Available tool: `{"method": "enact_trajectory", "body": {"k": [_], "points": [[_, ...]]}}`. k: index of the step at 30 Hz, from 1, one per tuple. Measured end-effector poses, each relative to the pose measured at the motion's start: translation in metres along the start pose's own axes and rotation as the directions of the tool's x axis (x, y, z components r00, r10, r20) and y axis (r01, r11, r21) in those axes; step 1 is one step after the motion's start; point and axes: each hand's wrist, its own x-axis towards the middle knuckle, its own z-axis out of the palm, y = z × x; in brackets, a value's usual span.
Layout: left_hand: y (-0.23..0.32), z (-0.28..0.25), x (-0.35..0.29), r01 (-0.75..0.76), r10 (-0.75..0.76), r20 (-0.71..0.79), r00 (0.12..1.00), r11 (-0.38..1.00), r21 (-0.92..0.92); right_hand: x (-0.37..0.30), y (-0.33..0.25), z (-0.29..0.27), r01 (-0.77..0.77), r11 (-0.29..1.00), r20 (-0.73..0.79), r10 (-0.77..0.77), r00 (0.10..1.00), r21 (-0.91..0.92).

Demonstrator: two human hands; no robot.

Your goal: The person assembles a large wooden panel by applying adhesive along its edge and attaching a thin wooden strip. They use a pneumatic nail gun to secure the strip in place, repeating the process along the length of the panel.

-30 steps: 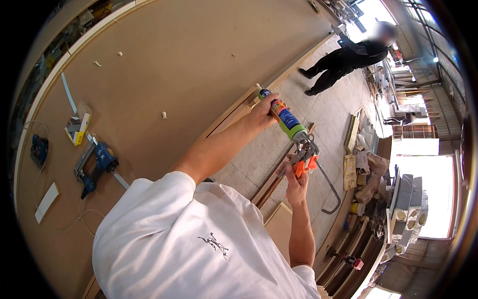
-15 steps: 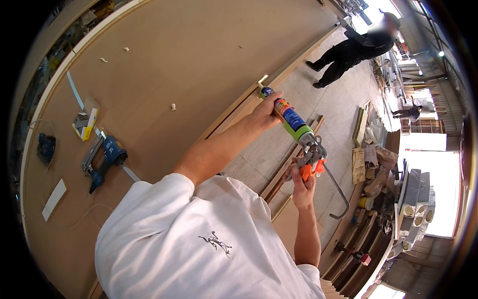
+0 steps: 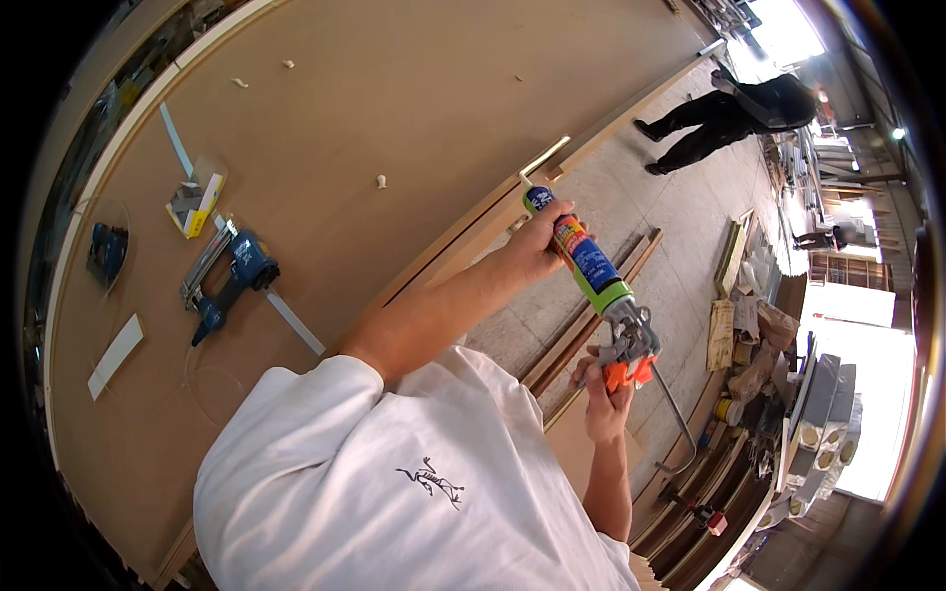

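- Presently, left hand (image 3: 544,243): wrapped around the green-and-blue cartridge (image 3: 589,261), toward its front end.
- Right hand (image 3: 606,397): clamped on the orange handle (image 3: 628,373) at the rear of the caulking gun (image 3: 631,337); lower and to the right of the left hand.
- Caulking gun, one: grey metal frame, tilted, supported between both hands; bent grey rod (image 3: 682,426) extending past the right hand.
- Nozzle (image 3: 526,181), one, pale: just ahead of the left hand, its tip at the near end of a cream bead (image 3: 548,156) at the tabletop's edge.
- Tabletop (image 3: 394,108), broad, brown: ahead and to the left of the left hand.
- Pale dab (image 3: 381,182), one: on the tabletop, left of the left hand.
- Nail gun (image 3: 241,276), blue: on the tabletop, well left of the left hand.
- Yellow-and-white box (image 3: 202,205): farther left, near the nail gun.
- Co-worker (image 3: 764,106), dark clothing: standing well beyond the left hand, to its right.
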Motion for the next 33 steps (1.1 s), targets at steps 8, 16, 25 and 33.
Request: {"method": "enact_trajectory", "body": {"k": [8,16,25,33], "points": [[-0.001,-0.013,-0.059,-0.017,0.017,-0.047,0.999,1.0,0.005,-0.044,0.002,0.015,-0.014,1.0,0.044,0.014,0.999,0.0],[0.002,-0.018,-0.105,-0.014,0.015,-0.071,0.997,1.0,0.026,-0.077,-0.016,0.047,-0.061,0.998,0.041,0.061,0.997,0.0],[0.006,-0.031,-0.152,0.022,-0.018,-0.064,0.998,0.998,0.061,-0.121,-0.009,0.07,-0.028,0.999,0.058,0.03,0.998,-0.023],[-0.002,-0.057,-0.198,-0.032,0.037,-0.093,0.995,0.998,0.053,-0.163,-0.005,0.084,-0.07,0.998,0.059,0.07,0.996,-0.01]]}}
